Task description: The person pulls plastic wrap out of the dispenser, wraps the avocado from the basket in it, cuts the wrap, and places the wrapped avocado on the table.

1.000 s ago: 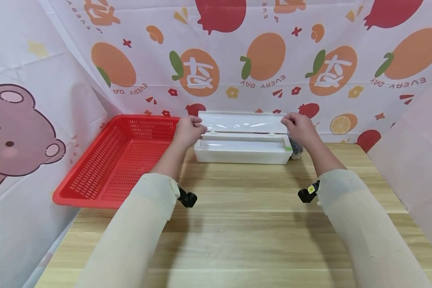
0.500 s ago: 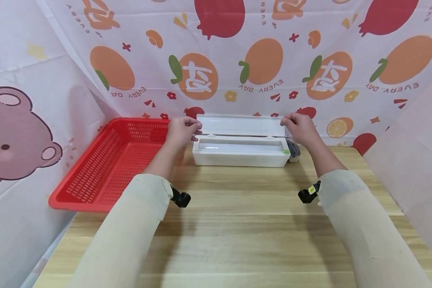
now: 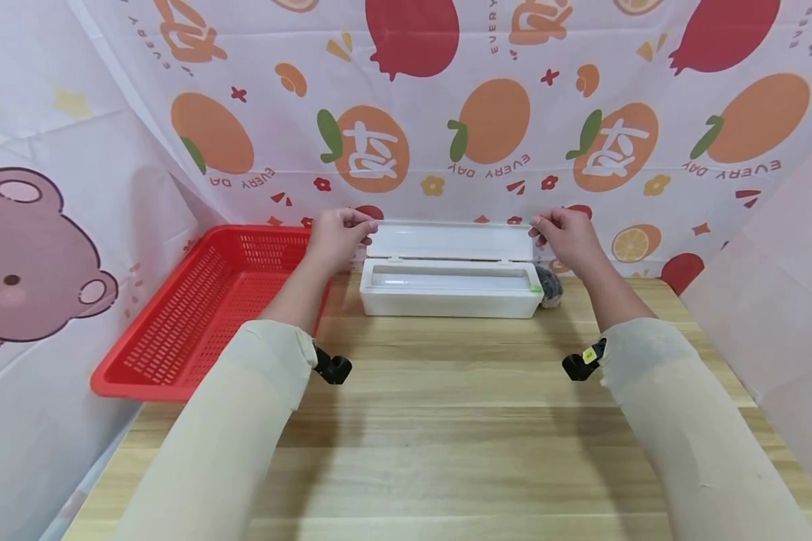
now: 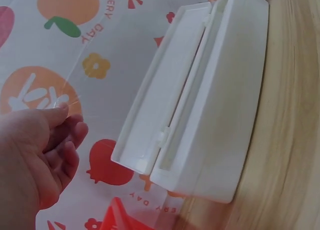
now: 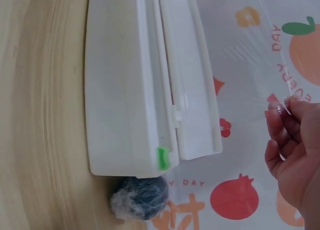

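Creased film (image 5: 245,59) (clear), oblong box (image 3: 449,303)

The white box (image 3: 449,303) looks like smooth, half-matt plastic, its lid (image 4: 165,89) slightly shinier; the green piece (image 5: 163,158) on the box is plastic too. Beyond the lid side of the box, the clear film (image 5: 286,74) is thin, glossy plastic. Beside the box, crinkled, shiny clear plastic wraps a dark bundle (image 5: 140,197). Under the box, the wood-grain tabletop (image 3: 446,436) is smooth; behind it hangs creased, matt printed cloth (image 3: 433,150).
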The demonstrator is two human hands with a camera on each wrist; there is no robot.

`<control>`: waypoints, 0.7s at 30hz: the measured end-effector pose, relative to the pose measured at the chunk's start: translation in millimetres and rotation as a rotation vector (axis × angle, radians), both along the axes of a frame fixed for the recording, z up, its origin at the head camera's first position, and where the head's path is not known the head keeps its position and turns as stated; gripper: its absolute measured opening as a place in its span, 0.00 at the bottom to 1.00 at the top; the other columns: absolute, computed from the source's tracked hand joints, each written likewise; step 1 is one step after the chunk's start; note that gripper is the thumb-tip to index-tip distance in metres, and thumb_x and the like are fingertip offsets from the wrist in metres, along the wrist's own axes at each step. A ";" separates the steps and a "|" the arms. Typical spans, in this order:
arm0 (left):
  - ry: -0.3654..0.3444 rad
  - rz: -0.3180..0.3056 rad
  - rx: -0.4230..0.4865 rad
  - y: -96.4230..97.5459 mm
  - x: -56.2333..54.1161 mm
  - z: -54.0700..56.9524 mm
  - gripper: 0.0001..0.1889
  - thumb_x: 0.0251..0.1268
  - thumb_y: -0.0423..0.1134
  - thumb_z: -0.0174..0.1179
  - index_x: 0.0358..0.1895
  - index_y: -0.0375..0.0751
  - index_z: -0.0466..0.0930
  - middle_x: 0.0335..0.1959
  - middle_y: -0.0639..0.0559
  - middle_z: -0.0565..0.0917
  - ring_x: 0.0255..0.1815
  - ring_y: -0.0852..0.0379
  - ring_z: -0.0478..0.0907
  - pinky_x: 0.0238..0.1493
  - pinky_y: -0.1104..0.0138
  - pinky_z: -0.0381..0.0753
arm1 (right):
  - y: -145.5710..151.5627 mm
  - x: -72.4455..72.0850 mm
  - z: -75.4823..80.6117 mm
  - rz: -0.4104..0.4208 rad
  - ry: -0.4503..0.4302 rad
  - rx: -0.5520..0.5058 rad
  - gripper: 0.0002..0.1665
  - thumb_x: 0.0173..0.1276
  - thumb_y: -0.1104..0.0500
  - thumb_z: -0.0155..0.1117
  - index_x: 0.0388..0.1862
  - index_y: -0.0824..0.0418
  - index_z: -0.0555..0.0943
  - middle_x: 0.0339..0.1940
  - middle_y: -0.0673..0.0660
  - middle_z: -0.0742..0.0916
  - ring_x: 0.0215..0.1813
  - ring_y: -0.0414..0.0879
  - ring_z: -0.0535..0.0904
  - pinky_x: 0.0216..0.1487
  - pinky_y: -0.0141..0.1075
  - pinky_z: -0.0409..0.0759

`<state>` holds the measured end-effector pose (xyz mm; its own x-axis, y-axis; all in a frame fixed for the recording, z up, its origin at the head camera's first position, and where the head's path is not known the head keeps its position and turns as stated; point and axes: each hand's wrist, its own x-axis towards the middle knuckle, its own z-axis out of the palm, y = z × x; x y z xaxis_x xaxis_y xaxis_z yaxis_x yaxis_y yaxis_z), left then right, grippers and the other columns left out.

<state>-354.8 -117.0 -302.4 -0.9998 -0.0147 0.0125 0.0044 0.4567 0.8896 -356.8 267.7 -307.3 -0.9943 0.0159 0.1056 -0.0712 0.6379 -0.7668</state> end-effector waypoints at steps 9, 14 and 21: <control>0.031 -0.002 -0.045 -1.8 -2.4 8.6 0.14 0.68 0.46 0.62 0.51 0.45 0.85 0.51 0.47 0.85 0.53 0.51 0.79 0.57 0.64 0.80 | -1.2 -2.6 6.2 -0.007 0.029 0.006 0.22 0.76 0.45 0.52 0.51 0.61 0.80 0.48 0.62 0.85 0.47 0.53 0.77 0.44 0.37 0.76; 0.028 -0.004 -0.055 -2.2 -1.6 13.8 0.14 0.68 0.47 0.62 0.51 0.47 0.84 0.52 0.48 0.84 0.54 0.51 0.78 0.56 0.64 0.81 | -3.0 -2.8 10.9 -0.015 0.020 -0.003 0.22 0.76 0.44 0.52 0.51 0.60 0.80 0.48 0.62 0.84 0.45 0.51 0.78 0.42 0.35 0.77; 0.030 0.007 -0.057 -2.1 -2.5 20.0 0.15 0.66 0.49 0.63 0.52 0.49 0.84 0.50 0.51 0.84 0.51 0.54 0.79 0.55 0.64 0.81 | -4.5 -3.4 19.2 -0.015 0.020 0.001 0.22 0.75 0.44 0.53 0.52 0.59 0.80 0.44 0.57 0.84 0.43 0.47 0.78 0.41 0.35 0.76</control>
